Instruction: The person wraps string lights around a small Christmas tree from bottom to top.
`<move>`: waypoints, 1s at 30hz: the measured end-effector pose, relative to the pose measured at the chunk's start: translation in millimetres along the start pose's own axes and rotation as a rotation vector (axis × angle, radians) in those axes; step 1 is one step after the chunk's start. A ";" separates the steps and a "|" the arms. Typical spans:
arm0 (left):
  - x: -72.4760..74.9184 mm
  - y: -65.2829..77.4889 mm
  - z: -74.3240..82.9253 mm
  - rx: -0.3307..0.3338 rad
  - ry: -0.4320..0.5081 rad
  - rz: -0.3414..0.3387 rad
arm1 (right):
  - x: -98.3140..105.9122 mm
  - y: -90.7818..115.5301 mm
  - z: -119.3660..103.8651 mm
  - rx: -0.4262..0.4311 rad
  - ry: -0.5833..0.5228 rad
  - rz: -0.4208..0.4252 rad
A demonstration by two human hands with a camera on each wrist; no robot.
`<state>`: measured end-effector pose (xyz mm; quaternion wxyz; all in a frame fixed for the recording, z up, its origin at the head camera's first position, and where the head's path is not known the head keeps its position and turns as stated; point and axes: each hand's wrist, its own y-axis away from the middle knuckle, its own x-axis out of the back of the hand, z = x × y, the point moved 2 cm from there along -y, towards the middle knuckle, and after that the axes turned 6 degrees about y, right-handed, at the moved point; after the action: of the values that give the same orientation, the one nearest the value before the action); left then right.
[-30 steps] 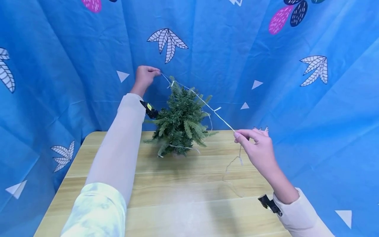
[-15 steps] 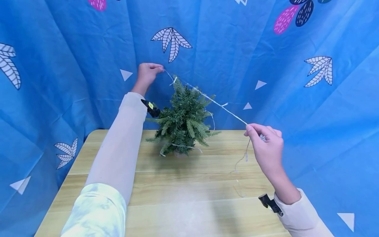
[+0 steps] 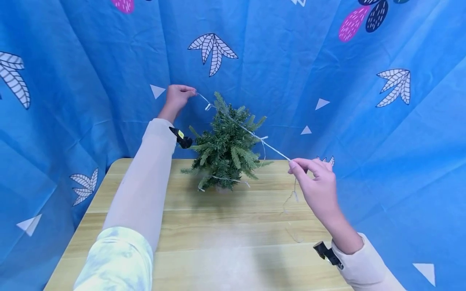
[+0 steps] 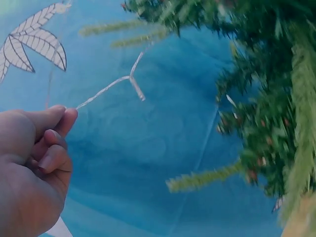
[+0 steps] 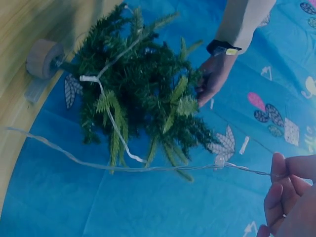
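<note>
A small artificial Christmas tree [image 3: 227, 145] stands on the wooden table, with a string of lights [image 3: 276, 151] partly wound about its lower branches. Beyond the tree's upper left side, my left hand [image 3: 177, 98] pinches the wire between thumb and fingers. From there the strand runs across the upper branches to my right hand [image 3: 316, 178], which pinches it at the tree's right. A loose tail of wire dangles below the right hand. In the right wrist view the tree's round wooden base [image 5: 45, 58] shows. The left wrist view has a small bulb [image 4: 138, 89] close to the left fingers.
A blue patterned curtain [image 3: 276, 60] hangs close behind the table and along both sides. The wooden tabletop [image 3: 218, 242] extends toward me in front of the tree. Black wrist cameras sit on the left sleeve and the right sleeve [image 3: 358, 258].
Both hands rose slightly and the right moved outward, then both came lower and the right came back in. The strand now lies lower, against the tree's upper branches.
</note>
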<state>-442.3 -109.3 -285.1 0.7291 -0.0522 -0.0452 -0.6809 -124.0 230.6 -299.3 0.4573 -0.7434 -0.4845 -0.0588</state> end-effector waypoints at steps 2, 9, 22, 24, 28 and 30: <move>4.6 0.0 -7.2 0.006 -0.023 -0.017 | -4.8 1.9 -2.6 -0.002 -0.008 -0.023; 21.0 2.4 -38.4 0.039 -0.078 -0.084 | -16.9 8.7 -12.2 -0.009 -0.023 -0.099; 37.4 21.2 -82.7 0.029 0.029 -0.163 | -16.4 20.3 -27.1 -0.019 -0.060 -0.103; 40.1 24.9 -87.3 0.033 0.040 -0.169 | -15.3 23.0 -28.9 0.002 -0.063 -0.092; 46.6 32.0 -94.0 0.035 0.067 -0.181 | -13.9 28.2 -30.5 0.093 -0.109 -0.044; 49.2 35.2 -96.7 0.026 0.076 -0.189 | -14.4 31.3 -31.0 0.145 -0.146 -0.018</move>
<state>-404.3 -168.8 -374.6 0.6632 -0.0122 -0.0310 -0.7477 -96.3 194.7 -308.6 0.4729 -0.7063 -0.5262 0.0268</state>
